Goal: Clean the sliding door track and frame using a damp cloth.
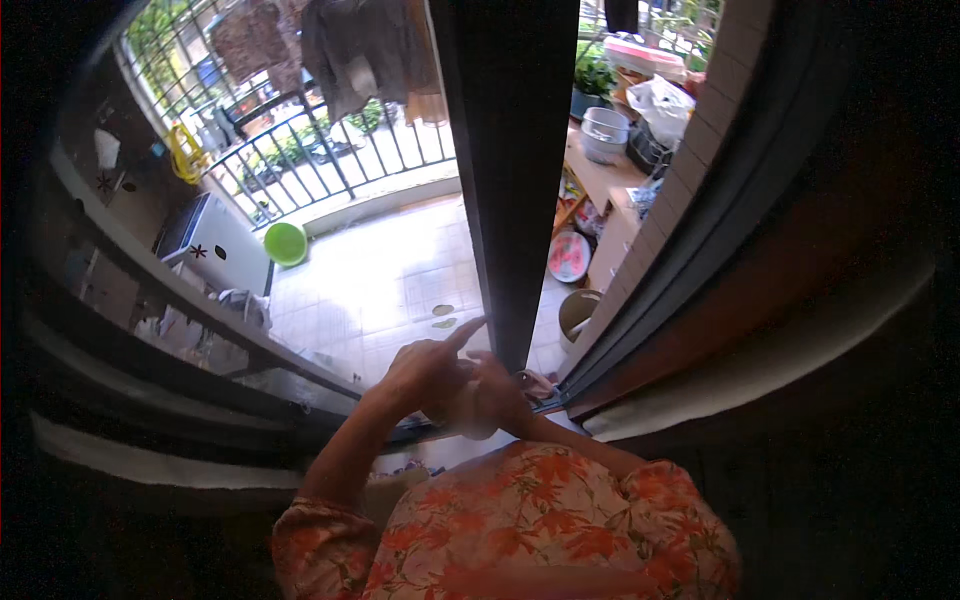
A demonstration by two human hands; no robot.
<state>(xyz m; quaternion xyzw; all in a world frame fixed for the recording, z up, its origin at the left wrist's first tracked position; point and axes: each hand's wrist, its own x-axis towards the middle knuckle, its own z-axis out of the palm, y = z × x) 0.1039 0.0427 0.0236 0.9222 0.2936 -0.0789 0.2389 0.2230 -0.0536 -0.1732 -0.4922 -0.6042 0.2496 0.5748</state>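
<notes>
My left hand [426,373] reaches forward with its index finger stretched towards the edge of a dark sliding-door frame [506,187]. Whether the fingertip touches the frame is unclear. Close beside it, my right hand [501,391] is bent inward, and the two hands overlap in this view. A pale, rounded, blurred shape [478,421] shows below the right hand; I cannot tell what it is or whether it is held. The other fingers of the left hand are mostly hidden. Through the glass on the left lies a tiled balcony floor [375,262].
A green plastic basin [286,244] leans near the balcony railing [349,150]. Clothes [367,52] hang above. A white appliance [225,240] stands at left. Right of the frame, a gap shows a counter [600,176] with containers, a bucket [579,315] and a patterned basin [569,256].
</notes>
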